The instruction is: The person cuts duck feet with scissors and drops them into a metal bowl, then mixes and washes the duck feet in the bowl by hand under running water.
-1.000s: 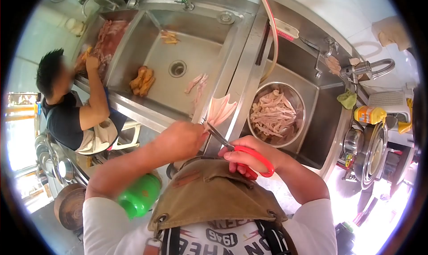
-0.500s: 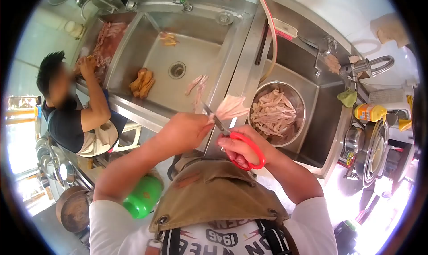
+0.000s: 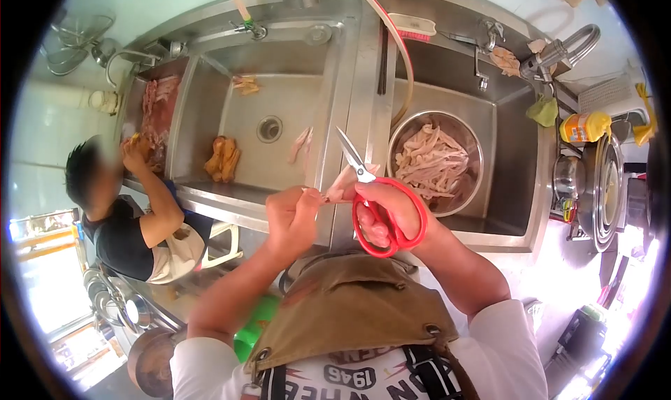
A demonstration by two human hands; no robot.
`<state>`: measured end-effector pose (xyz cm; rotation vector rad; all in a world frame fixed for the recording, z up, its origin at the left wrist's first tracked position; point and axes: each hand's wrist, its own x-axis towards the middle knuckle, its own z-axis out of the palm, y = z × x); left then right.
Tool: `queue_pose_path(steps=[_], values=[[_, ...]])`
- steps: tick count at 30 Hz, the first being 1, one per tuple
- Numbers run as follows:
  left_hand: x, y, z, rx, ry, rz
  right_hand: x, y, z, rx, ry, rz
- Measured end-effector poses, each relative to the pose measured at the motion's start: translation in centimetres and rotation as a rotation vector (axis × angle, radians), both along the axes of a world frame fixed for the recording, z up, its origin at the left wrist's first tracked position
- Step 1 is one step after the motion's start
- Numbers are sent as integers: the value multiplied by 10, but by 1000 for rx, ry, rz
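My left hand (image 3: 291,215) pinches one end of a pale pink piece of raw meat (image 3: 340,187), which looks like a webbed poultry foot. My right hand (image 3: 391,215) is closed around red-handled scissors (image 3: 360,168). Their blades are slightly apart and point up and left, above the meat and clear of it. The right fingertips meet the other end of the piece, partly hidden behind the scissors. Just right of them, a round metal bowl (image 3: 477,180) holds a pile of similar pale pieces (image 3: 432,161).
The left sink (image 3: 279,162) holds pale strips (image 3: 301,146), a yellowish-brown piece (image 3: 223,159) and small yellow pieces (image 3: 245,85). A hose (image 3: 404,57) hangs into the right sink. At far left a co-worker (image 3: 133,225) handles something yellow over a basin of meat (image 3: 159,113).
My left hand has moved slightly down and left. The scissors, which were at the meat, have swung up off it, and the right fingers now reach the piece. The view has shifted.
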<state>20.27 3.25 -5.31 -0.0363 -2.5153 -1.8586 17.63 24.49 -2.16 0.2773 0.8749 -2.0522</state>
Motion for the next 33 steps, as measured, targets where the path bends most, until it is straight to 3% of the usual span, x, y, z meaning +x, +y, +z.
queue_pose_path(steps=[5,8,10,13,16,22,26,33], values=[[-4,9,12,49,84,-46,3,7,-7,-27,-103,-29],[-8,14,15,81,-16,-47,3,11,-14,-42,-131,-49],[-13,17,1,36,97,-95,1,15,-8,-23,-149,-76],[-26,20,-10,-43,203,-151,7,27,0,167,102,-114],[-41,17,-11,-162,262,-172,21,42,11,372,384,23],[-55,13,-19,-283,348,-200,28,47,9,467,332,274],[-58,15,-21,-294,449,-224,22,43,4,470,354,306],[-52,29,-17,-253,349,-294,9,39,5,451,294,255]])
